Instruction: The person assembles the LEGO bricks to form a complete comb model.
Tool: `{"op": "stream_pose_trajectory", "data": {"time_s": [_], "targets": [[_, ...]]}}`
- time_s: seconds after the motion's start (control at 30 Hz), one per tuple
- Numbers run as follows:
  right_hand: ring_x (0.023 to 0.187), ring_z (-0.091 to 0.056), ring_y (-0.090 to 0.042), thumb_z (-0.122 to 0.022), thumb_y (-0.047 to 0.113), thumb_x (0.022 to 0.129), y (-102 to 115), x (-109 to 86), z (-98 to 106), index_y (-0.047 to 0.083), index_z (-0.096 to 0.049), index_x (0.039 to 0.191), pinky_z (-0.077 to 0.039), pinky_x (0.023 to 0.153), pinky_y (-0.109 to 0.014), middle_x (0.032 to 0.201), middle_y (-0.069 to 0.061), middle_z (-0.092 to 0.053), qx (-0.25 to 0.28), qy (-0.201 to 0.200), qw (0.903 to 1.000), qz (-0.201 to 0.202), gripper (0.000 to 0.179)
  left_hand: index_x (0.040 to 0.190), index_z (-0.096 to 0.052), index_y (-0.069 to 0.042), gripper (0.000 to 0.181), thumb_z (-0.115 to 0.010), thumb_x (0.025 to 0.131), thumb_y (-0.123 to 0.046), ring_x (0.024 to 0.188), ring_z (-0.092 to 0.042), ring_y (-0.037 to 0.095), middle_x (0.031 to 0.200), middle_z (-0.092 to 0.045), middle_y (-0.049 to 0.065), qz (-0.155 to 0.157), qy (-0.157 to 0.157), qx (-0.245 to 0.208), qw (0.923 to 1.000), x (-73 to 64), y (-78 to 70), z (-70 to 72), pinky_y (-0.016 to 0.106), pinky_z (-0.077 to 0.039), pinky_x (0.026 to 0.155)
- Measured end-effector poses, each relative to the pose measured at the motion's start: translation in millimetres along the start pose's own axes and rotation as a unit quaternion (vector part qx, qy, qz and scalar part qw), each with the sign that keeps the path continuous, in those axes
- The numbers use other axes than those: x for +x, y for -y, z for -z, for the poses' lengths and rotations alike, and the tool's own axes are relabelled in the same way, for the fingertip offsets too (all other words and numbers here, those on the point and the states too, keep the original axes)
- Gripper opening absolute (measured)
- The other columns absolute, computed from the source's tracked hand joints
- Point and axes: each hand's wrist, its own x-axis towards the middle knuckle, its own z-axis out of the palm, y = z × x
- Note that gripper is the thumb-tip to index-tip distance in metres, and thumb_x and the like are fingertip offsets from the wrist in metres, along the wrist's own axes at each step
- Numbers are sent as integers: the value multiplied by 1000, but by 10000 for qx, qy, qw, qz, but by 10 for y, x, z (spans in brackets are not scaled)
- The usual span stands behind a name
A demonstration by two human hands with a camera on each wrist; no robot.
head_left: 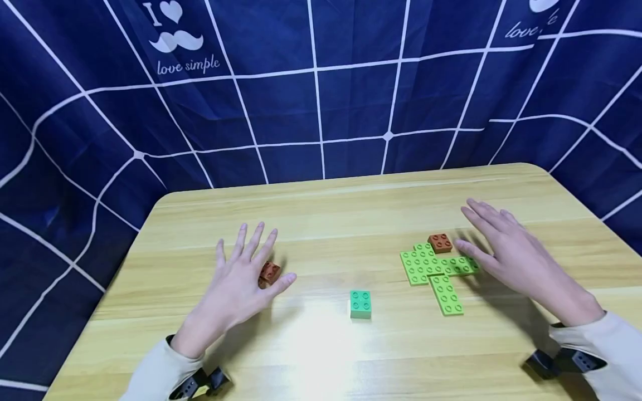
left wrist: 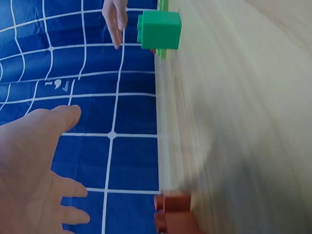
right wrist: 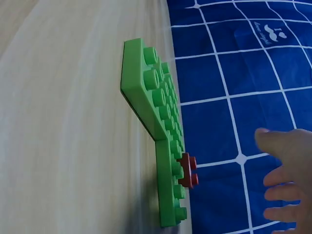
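My left hand [head_left: 236, 287], fingers spread and holding nothing, hovers over the left part of the table. Reddish-brown toy bricks [head_left: 271, 271] lie partly hidden behind it; the left wrist view shows two brown pieces [left wrist: 176, 203] side by side. On the other side, my right hand [head_left: 519, 262] is raised with straight fingers beside flat lime-green building bricks [head_left: 415, 268] that lie against one another. A reddish-brown brick [head_left: 440, 243] sits behind them, near the right thumb. Between the hands stands a green two-by-two brick [head_left: 360, 304], touched by neither.
The light wooden table [head_left: 311, 217] has rounded back corners. A dark blue curtain [head_left: 281, 106] with white grid lines hangs behind it and around the sides. Black wrist devices [head_left: 200, 383] are strapped at both cuffs.
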Motion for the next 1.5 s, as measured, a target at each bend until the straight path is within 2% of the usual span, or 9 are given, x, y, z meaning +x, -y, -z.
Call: {"op": "stream_pose_trajectory", "data": {"time_s": [0.1, 0.2, 0.37, 0.5, 0.73, 0.93, 1.07, 1.27, 1.5], "targets": [[132, -37, -49, -67, 27, 90, 19, 25, -29, -6, -41, 141, -18, 120, -55, 147, -28, -37, 65, 0, 9999, 127, 66, 153, -24, -14, 89, -42, 88, -72, 148, -3, 32, 161, -13, 8, -266, 54, -226, 9994, 18, -57, -22, 67, -4, 117], [125, -43, -50, -71, 21, 87, 30, 34, -73, -7, -46, 137, -32, 111, -60, 142, -28, -44, 35, -26, 9996, 294, 63, 150, -29, -6, 84, -46, 92, -63, 147, -13, 30, 159, -19, 11, -752, -15, -446, 9962, 33, -121, -42, 58, -13, 120], [115, -53, -47, -76, 10, 79, 20, 55, -153, -8, -56, 127, -48, 92, -62, 130, -28, -54, -117, -217, 9969, 746, 55, 139, -47, 2, 65, -58, 94, -44, 134, -45, 29, 146, -45, 16, -1695, -587, -932, 9794, 72, -223, -53, 42, -40, 111], [107, -59, -46, -77, 3, 72, 20, 82, -209, -9, -61, 120, -53, 84, -60, 123, -28, -59, -130, -338, 9942, 1014, 52, 132, -55, 2, 57, -63, 92, -37, 122, -57, 29, 135, -56, 17, -1997, -835, -1294, 9677, 109, -309, -55, 36, -50, 100], [100, -63, -46, -77, -2, 71, 25, 113, -264, -10, -61, 119, -56, 80, -57, 116, -29, -63, -35, -200, 9947, 1004, 51, 126, -59, 3, 52, -63, 92, -35, 115, -62, 27, 127, -61, 19, -2523, -381, -1657, 9526, 130, -476, -197, 28, -52, 96], [96, -65, -45, -75, -5, 72, 17, 148, -310, -10, -62, 116, -57, 78, -57, 111, -29, -65, 7, -160, 9944, 1049, 47, 124, -61, 1, 52, -67, 89, -35, 116, -62, 24, 124, -63, 15, -2573, 68, -1858, 9483, 124, -651, -366, 25, -50, 100], [93, -66, -42, -75, -7, 71, 11, 158, -352, -8, -64, 113, -58, 76, -55, 106, -26, -68, 100, -189, 9935, 1122, 43, 123, -62, 2, 52, -70, 86, -33, 116, -62, 23, 123, -65, 14, -2384, 202, -2152, 9468, 148, -730, -443, 23, -48, 101], [92, -67, -40, -74, -10, 71, 9, 157, -387, -6, -65, 110, -58, 75, -54, 102, -23, -69, 181, -136, 9939, 1083, 40, 120, -64, 1, 52, -79, 79, -28, 114, -63, 22, 119, -66, 14, -2205, 412, -2464, 9428, 169, -769, -499, 21, -48, 101], [91, -68, -39, -74, -13, 70, -5, 171, -402, -7, -66, 109, -58, 76, -53, 100, -21, -70, 232, -130, 9937, 1089, 40, 118, -66, 1, 43, -77, 81, -20, 111, -65, 23, 115, -68, 14, -2098, 429, -2604, 9415, 153, -767, -532, 23, -50, 99]]}}
